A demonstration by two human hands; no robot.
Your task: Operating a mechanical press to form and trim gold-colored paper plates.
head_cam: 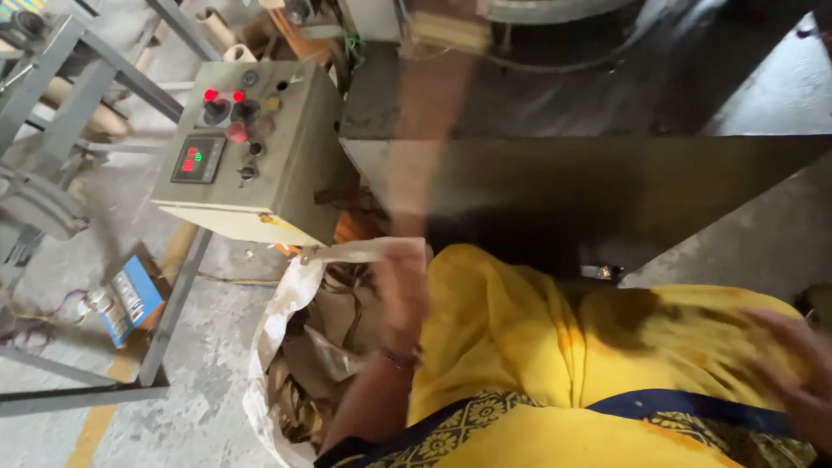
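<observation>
Sacking, a white woven plastic bag [279, 325], stands open on the grey concrete floor [199, 381] at about seven o'clock in the view, its mouth filled with crumpled brown paper scraps [329, 342]. At nine o'clock from the bag a small blue box-shaped device [132, 299] lies on the floor beside the grey steel frame [178, 295]. At eleven o'clock from the bag sits a beige metal control box [277, 156] with red and black knobs and a small lit display. The left hand [400, 290] is over the bag's mouth at its two o'clock edge, forearm rising from the lower frame, wrist bent, fingers pointing up toward the rim; it is blurred, so whether the fingers grip the rim or the scraps cannot be told. Further right, yellow cloth with a dark blue patterned border [537, 347] covers the person's lap. At four o'clock, at the frame's far right edge, the right hand [802, 373] lies palm-down on the yellow cloth, fingers loosely spread, blurred; their hold cannot be told.
</observation>
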